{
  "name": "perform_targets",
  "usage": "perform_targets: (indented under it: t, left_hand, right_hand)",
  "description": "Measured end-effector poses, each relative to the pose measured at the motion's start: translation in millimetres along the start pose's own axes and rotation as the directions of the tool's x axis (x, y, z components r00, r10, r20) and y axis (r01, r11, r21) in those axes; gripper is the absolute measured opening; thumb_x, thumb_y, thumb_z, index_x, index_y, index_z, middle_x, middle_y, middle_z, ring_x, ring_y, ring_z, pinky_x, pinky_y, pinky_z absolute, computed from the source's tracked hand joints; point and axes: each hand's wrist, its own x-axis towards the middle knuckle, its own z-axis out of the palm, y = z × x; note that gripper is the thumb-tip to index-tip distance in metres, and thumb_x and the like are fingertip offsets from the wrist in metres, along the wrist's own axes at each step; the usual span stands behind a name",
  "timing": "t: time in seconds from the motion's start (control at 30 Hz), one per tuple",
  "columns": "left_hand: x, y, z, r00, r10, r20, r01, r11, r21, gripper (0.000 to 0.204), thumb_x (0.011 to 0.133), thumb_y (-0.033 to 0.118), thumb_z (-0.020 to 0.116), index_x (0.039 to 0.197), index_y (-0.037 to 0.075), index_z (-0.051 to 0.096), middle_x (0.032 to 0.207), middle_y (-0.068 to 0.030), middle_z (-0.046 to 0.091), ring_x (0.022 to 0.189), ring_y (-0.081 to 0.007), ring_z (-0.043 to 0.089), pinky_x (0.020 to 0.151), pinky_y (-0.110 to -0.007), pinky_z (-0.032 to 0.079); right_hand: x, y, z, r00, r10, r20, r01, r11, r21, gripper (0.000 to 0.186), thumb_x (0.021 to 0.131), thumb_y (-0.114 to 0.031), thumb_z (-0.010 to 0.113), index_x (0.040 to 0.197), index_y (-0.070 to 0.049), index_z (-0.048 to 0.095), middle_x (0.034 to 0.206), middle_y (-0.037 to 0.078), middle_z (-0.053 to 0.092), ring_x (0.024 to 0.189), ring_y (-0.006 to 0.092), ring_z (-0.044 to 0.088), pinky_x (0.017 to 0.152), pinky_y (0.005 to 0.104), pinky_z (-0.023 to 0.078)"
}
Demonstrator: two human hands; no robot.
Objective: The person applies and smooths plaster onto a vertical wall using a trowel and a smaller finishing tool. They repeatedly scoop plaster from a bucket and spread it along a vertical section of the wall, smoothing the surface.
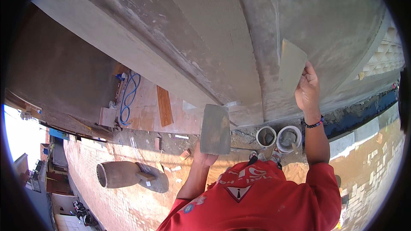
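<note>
My right hand is raised at the right, fingers closed round the edge of a thin, pale grey-green flat plate. The plate stands up against the grey plastered wall, beside a vertical groove; whether its edge touches the wall I cannot tell. Lower and nearer the middle, my left hand grips a rectangular board from below. That board's face is dull grey, as if coated with mortar, and it hides most of the left fingers. A smoother raised band runs down the wall between the two hands.
Two buckets, one with dark contents and one with grey mix, stand by my feet. A brown barrel-shaped vessel is at the lower left. Beyond the wall opening lie a blue hose and a wooden plank. A trench follows the wall's base.
</note>
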Motion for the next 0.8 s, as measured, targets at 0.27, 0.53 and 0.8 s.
perform_targets:
  t: [0.27,0.53,0.8]
  left_hand:
    - [8,-29,1,0.992,-0.117,-0.051,0.114,0.991,-0.065,0.033,0.095,0.02,0.043,0.122,0.003,0.053,0.112,-0.0085,0.061,0.1,-0.0216,0.06,0.085,-0.036,0.051]
    - [43,-92,-59,0.901,-0.402,-0.165,0.4,0.915,-0.046,0.032,0.095,0.018,0.046,0.121,0.003,0.053,0.114,-0.0091,0.061,0.1,-0.0224,0.061,0.081,-0.034,0.052]
    - [43,-135,-60,0.837,-0.544,-0.055,0.547,0.836,0.042,0.028,0.094,0.016,0.046,0.116,0.002,0.057,0.107,-0.009,0.063,0.095,-0.0218,0.062,0.08,-0.035,0.052]
  right_hand:
    - [-99,62,-64,0.887,0.374,-0.272,-0.34,0.926,0.165,0.043,0.093,-0.003,0.051,0.134,0.003,0.04,0.121,0.013,0.057,0.107,0.0161,0.059,0.089,0.0279,0.05]
    - [-267,71,-153,0.509,0.486,-0.71,-0.497,0.84,0.218,0.036,0.093,-0.004,0.046,0.128,0.002,0.047,0.113,0.009,0.061,0.099,0.0154,0.062,0.083,0.0295,0.052]
    - [-370,54,-192,0.343,0.529,-0.776,-0.563,0.777,0.281,0.037,0.093,-0.005,0.044,0.129,0.002,0.046,0.098,0.006,0.062,0.076,0.013,0.06,0.063,0.0256,0.05]
